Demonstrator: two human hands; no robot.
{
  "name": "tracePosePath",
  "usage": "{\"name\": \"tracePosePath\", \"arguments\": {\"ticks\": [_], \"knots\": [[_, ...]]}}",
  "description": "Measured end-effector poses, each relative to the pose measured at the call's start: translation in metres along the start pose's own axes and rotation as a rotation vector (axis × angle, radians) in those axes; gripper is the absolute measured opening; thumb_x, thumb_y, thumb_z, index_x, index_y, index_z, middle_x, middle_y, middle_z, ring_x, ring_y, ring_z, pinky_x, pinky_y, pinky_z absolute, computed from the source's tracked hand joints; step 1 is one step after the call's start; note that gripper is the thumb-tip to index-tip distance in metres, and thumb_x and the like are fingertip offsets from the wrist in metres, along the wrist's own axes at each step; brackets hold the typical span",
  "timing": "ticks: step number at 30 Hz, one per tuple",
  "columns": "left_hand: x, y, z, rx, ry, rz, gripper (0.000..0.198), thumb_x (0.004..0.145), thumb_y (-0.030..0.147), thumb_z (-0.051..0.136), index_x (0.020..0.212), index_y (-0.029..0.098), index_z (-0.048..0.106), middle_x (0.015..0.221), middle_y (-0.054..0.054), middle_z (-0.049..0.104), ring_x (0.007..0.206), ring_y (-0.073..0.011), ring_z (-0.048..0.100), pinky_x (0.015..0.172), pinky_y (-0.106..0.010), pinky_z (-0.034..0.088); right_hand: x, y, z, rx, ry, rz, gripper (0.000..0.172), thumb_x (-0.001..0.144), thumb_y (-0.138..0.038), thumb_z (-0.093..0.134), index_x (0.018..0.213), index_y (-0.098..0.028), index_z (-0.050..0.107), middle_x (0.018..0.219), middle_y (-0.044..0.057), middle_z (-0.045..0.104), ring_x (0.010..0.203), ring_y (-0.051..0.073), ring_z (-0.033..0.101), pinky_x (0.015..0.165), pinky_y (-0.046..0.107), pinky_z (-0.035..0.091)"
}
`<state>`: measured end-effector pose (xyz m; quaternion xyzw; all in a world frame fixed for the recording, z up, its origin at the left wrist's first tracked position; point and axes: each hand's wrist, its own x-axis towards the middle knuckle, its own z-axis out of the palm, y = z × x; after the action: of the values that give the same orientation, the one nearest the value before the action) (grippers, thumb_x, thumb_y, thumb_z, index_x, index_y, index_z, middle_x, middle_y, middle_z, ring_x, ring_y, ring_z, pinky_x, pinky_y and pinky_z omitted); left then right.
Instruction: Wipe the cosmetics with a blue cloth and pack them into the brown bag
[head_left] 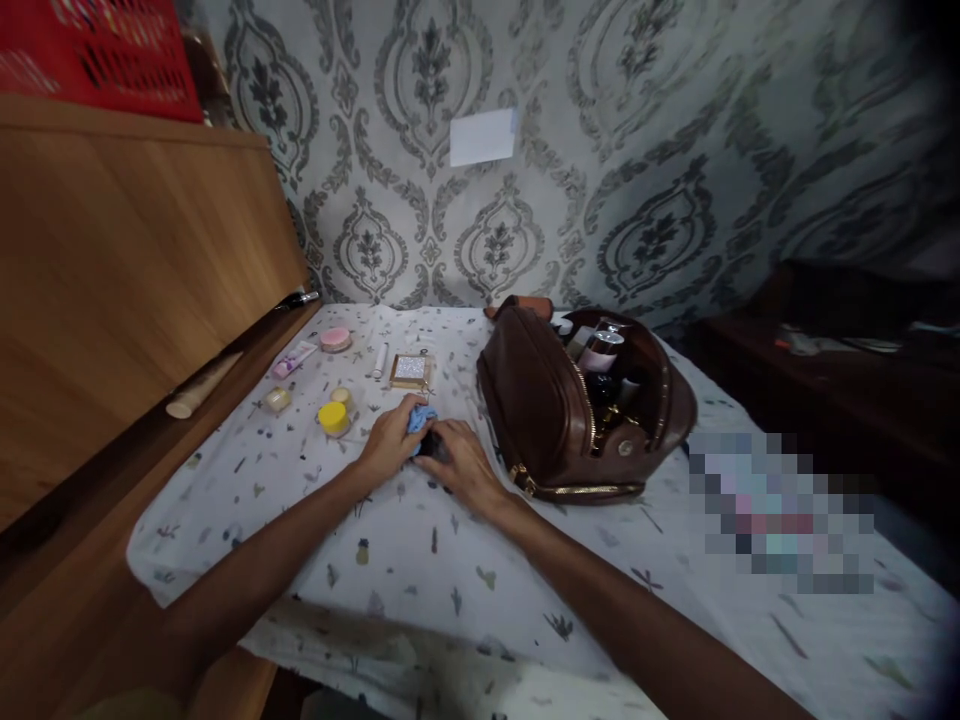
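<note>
Near the middle of the patterned cloth, my left hand (388,440) is closed on a crumpled blue cloth (421,417). My right hand (463,465) meets it there, fingers curled round a small dark object (432,447) whose kind I cannot make out. Just beyond my hands lies a square compact with a glittery top (411,370). A yellow-lidded jar (334,419) stands left of my left hand, beside a small cream-coloured pot (341,397). To the right of my right hand sits a brown makeup bag (536,400), unzipped, with bottles and cosmetics inside.
A pink round case (335,340), a purple-white tube (295,359), a white tube (381,360) and a small clear jar (277,400) lie at the left. A wooden cabinet (142,250) borders the left side. A blurred patch (780,520) covers something at right.
</note>
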<state>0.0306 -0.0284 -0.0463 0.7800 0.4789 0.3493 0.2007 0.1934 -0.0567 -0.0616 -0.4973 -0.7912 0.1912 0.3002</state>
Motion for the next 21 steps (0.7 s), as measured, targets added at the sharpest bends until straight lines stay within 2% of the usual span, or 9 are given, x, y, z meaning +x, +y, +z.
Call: {"name": "tracePosePath", "arguments": {"ticks": [5,10,16,21], "knots": [[0.003,-0.005,-0.002,-0.029,0.045,0.015,0.018,0.093,0.031,0.055,0.107,0.022,0.059,0.09,0.0,0.07,0.082,-0.0181,0.065,0.078,-0.027,0.048,0.0,0.0,-0.001,0.025,-0.01,-0.023,0.043,0.082,-0.031,0.076,0.121,-0.016,0.064,0.113,0.012,0.068,0.111,0.029,0.058,0.099,0.043,0.045],[0.005,-0.008,-0.004,-0.021,0.092,0.034,0.019,0.095,0.027,0.048,0.109,0.021,0.058,0.096,-0.003,0.071,0.086,-0.0188,0.066,0.08,-0.028,0.05,-0.002,-0.001,-0.002,0.076,0.032,-0.001,0.039,0.082,-0.026,0.076,0.118,-0.016,0.066,0.114,0.012,0.069,0.112,0.028,0.06,0.099,0.043,0.047],[0.009,-0.015,-0.009,0.108,0.17,0.013,0.043,0.081,0.005,0.043,0.121,0.018,0.055,0.117,-0.009,0.065,0.113,-0.0229,0.061,0.103,-0.039,0.047,-0.004,0.003,0.001,0.115,0.103,0.032,0.043,0.081,-0.019,0.073,0.123,-0.014,0.064,0.119,0.013,0.069,0.116,0.029,0.06,0.104,0.045,0.047],[0.026,-0.024,-0.019,0.316,0.175,-0.131,0.06,0.077,0.002,0.046,0.134,0.02,0.052,0.133,-0.012,0.055,0.127,-0.0268,0.054,0.107,-0.042,0.046,-0.002,0.012,0.008,0.156,0.129,0.004,0.048,0.08,-0.019,0.072,0.126,-0.017,0.063,0.121,0.013,0.068,0.118,0.03,0.059,0.105,0.046,0.046]]}}
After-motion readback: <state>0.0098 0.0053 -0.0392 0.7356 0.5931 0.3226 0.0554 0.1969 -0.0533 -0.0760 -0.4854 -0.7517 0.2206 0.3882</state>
